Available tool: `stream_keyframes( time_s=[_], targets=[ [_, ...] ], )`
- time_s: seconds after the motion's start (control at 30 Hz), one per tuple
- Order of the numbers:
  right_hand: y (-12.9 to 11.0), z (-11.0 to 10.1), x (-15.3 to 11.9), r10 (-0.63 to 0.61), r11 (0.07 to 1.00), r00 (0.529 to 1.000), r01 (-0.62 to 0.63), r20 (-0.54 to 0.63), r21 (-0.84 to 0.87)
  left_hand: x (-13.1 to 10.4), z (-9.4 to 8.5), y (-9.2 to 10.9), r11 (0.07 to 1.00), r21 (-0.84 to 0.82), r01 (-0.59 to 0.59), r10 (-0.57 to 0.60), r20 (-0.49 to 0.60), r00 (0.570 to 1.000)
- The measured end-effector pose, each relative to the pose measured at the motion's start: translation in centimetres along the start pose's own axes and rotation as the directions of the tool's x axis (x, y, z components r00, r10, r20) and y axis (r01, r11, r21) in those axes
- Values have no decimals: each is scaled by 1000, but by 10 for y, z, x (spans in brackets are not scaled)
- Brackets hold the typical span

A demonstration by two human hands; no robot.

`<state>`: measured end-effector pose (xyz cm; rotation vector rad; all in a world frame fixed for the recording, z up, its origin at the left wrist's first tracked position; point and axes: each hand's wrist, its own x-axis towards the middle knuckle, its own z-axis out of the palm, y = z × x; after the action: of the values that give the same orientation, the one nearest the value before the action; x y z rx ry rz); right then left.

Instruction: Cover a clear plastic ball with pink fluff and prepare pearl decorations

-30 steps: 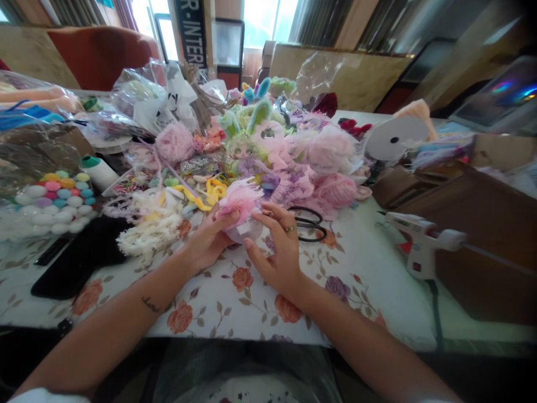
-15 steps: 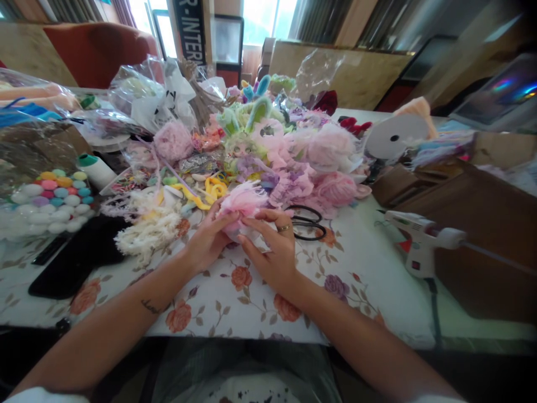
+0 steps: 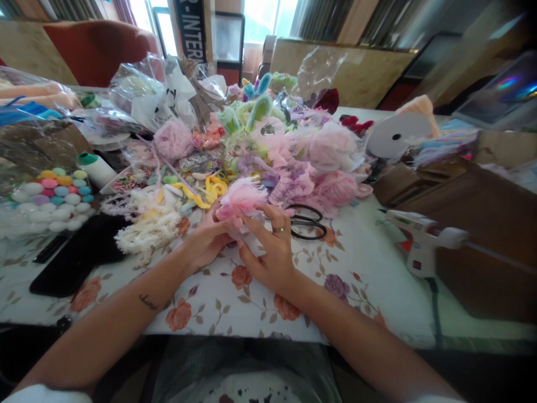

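While the left hand grips a pink tuft, thumb pressed across its base and fingers curled around, the right hand meets it from the other side. Right index and thumb stand apart, index tip close by the left thumb; whether they pinch anything, cannot tell. Ring on one right finger. Tuft: soft, wispy strands, whitish at the frayed ends, fanning up and rightward; pinker where gathered. Whitish material below, half hidden. All held above a floral tablecloth. Just right: black loop handles. Left: cream yarn, heaped. Beyond: yellow cord, pink-lilac ruffles. Far right: white glue gun.
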<state>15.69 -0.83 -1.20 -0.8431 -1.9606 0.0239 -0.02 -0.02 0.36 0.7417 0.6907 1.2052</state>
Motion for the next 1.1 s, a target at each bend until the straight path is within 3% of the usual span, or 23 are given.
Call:
stream_keyframes(
  time_s=[0.2, 0.37, 0.47, 0.67, 0.83, 1.1],
  targets=[
    [1, -4, 1, 125, 976, 992, -123, -2, 179, 1, -5, 0, 1000, 10, 18, -18, -4, 1000],
    [4, -7, 4, 192, 949, 970, -145, -151, 280, 2, -3, 2, 1000, 11, 10, -10, -12, 1000],
    [6, -7, 5, 220, 947, 961, -170, -164, 274, 2, -2, 3, 1000, 15, 7, -7, -1, 1000],
    [4, -4, 2, 102, 978, 989, -80, -106, 190, 3, -3, 4, 1000, 19, -3, 3, -14, 1000],
    [4, -5, 1, 79, 983, 990, -57, -118, 177, 2, -2, 6, 1000, 19, -12, 12, 0, 1000],
    [2, -5, 0, -93, 995, 994, 95, -49, 36, 3, -8, 2, 1000, 18, -20, 20, 13, 1000]
  ],
)
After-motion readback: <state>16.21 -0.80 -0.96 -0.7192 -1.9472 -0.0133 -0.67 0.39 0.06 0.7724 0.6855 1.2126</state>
